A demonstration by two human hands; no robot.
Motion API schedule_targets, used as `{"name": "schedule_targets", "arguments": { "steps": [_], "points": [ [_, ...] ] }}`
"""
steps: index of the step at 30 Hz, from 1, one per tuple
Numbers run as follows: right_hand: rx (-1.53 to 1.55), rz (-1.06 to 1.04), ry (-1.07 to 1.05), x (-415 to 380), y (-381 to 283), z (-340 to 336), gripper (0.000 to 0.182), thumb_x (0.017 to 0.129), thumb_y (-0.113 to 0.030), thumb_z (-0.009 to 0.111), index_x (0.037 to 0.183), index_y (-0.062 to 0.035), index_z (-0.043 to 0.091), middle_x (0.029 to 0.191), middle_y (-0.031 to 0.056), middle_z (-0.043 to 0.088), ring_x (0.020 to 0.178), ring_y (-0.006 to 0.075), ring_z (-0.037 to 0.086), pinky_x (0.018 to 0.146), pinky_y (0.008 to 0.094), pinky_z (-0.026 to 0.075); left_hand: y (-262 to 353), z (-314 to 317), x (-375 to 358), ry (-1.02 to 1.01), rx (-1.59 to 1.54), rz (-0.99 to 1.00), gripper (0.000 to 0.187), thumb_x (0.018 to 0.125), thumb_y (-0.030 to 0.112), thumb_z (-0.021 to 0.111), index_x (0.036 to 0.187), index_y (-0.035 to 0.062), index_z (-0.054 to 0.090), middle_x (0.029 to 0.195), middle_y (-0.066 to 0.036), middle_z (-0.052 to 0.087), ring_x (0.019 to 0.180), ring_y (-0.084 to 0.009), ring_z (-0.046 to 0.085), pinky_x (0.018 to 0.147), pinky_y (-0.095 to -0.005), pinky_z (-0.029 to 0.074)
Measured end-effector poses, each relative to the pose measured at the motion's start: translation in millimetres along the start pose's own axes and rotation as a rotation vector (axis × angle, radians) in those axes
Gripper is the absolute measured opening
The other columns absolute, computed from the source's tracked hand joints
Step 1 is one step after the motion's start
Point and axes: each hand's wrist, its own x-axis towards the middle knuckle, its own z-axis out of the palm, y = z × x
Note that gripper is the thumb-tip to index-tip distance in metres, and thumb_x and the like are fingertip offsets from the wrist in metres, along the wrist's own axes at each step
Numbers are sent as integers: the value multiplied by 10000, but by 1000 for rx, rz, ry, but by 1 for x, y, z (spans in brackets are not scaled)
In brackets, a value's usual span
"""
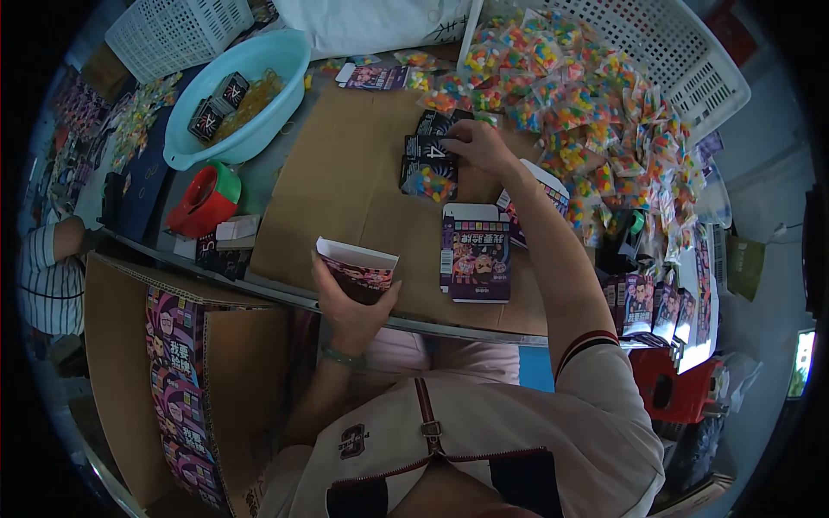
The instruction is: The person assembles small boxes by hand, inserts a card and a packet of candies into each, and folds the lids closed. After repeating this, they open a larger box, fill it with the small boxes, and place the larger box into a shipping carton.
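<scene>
My left hand [352,318] is wrapped round a small printed carton [363,274], whose open white-lined end points up and away from me. My right hand [477,145] reaches forward with its fingers closed on a black card [436,148] marked with a 4. More black cards lie just beyond and beside it, partly under the fingers. Directly below them is a clear bag of coloured candy [429,183]. A flattish purple carton [479,259] lies face up between my hands, and another carton [540,192] is partly hidden under my right forearm.
Candy bags [570,95] spill from a white basket [691,73] at the back right. A blue basin [237,104] holds rubber bands and black card stacks. Left stands a red-and-green tape roll [207,200]. A cardboard box [207,345] of printed cartons sits lower left, below the table edge.
</scene>
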Motion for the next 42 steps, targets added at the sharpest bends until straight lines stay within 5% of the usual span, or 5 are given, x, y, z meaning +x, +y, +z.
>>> {"name": "schedule_targets", "arguments": {
  "steps": [6,8,42],
  "points": [
    [-64,-39,79,3,9,5,262,813,-33,670,1069,16,641,887,87,684,764,133,635,693,285,540,2,-1,0,-1,12,-1,1166,560,237,890,1416,-90,168,1318,-278,394,1210,-404,449,998,-450,398],
    [29,-38,80,6,18,7,251,765,-83,703,1008,-20,692,871,131,693,801,222,665,738,331,519,3,-1,1,2,-1,-1,1161,561,235,889,1415,-89,172,1313,-274,399,1206,-403,452,997,-450,398],
    [7,-40,189,6,1,10,241,762,-16,693,1002,-13,678,888,75,690,826,137,648,750,281,518,3,-2,2,0,-26,-6,1134,559,244,888,1400,-80,199,1268,-250,425,1168,-386,470,972,-456,406]
  ]
}}
